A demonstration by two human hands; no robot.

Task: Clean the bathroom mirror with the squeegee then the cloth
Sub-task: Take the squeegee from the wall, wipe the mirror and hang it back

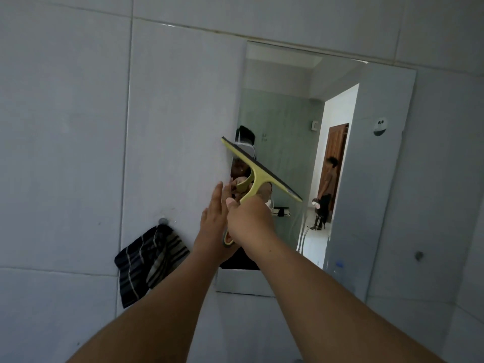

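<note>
A frameless mirror (366, 179) hangs on the grey tiled wall at centre right. My right hand (250, 221) is shut on the handle of a yellow-green squeegee (258, 167), whose black blade lies tilted against the mirror's left part, high end at the left edge. My left hand (213, 218) is beside the right one with fingers straight and together, its palm against the handle's lower end; whether it grips is unclear. A dark striped cloth (150, 260) hangs from a wall hook (163, 220) left of the mirror, below the hands.
Grey wall tiles (65, 127) surround the mirror. A small round stud (419, 255) sits on the wall to the right. The mirror reflects a doorway, a wooden door, a standing person and a small shelf.
</note>
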